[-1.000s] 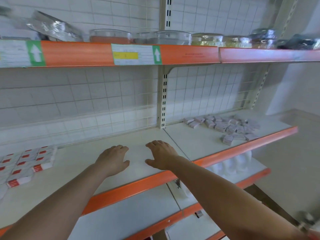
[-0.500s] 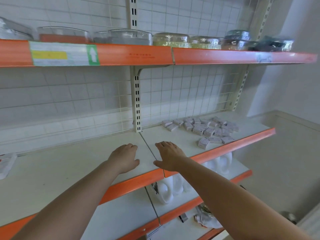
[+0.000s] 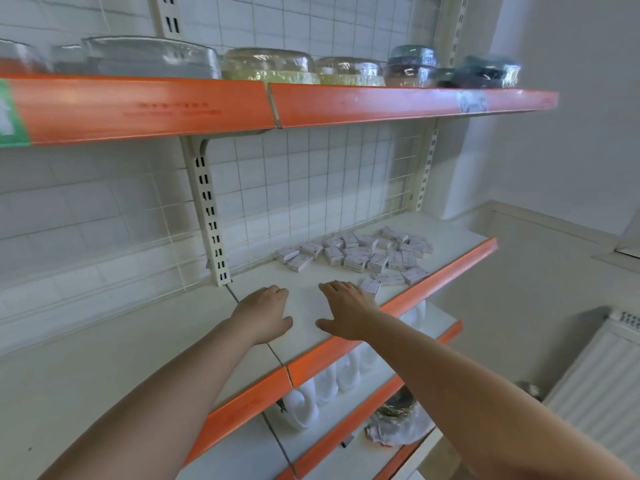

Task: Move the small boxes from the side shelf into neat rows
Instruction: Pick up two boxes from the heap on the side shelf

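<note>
Reaching for more: the left hand is empty with fingers loosely bent, the right hand flat and empty, its fingertips just short of the messy small boxes. Next, grab some.

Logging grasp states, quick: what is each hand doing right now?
Left hand: open, fingers loosely bent, holding nothing.
Right hand: open, fingers extended toward the small boxes, holding nothing.
</note>
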A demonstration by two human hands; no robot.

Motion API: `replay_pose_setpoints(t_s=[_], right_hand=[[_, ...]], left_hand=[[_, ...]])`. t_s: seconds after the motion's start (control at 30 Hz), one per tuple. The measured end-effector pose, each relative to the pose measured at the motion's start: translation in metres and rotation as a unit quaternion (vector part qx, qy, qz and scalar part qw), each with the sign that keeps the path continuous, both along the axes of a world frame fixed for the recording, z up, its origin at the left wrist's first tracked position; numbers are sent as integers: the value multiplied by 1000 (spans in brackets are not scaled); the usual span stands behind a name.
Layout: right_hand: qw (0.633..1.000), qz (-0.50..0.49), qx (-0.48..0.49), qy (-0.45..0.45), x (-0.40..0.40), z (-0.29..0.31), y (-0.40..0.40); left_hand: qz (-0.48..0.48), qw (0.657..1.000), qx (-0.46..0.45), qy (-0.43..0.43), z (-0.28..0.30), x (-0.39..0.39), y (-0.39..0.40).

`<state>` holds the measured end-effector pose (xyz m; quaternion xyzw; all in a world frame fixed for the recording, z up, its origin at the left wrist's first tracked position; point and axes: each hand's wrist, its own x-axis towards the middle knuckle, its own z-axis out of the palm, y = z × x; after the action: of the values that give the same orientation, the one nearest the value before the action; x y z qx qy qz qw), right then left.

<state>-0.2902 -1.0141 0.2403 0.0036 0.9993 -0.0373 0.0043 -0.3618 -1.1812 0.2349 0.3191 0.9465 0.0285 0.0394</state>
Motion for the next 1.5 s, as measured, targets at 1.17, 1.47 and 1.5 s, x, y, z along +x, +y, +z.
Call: replay_pose_setpoints(t_s=[1.17,1.47,1.5], right_hand=[[994,103,11,-30,-103,-8,241],[991,126,-2,-51,-132,-20,263],[990,130,-1,-55,-135,-21,263]], left_hand=[[91,996,14,-17,-16,-62,218],[113,994,0,3,-23,-78,233],[109,994,-1,9,-24,-81,234]])
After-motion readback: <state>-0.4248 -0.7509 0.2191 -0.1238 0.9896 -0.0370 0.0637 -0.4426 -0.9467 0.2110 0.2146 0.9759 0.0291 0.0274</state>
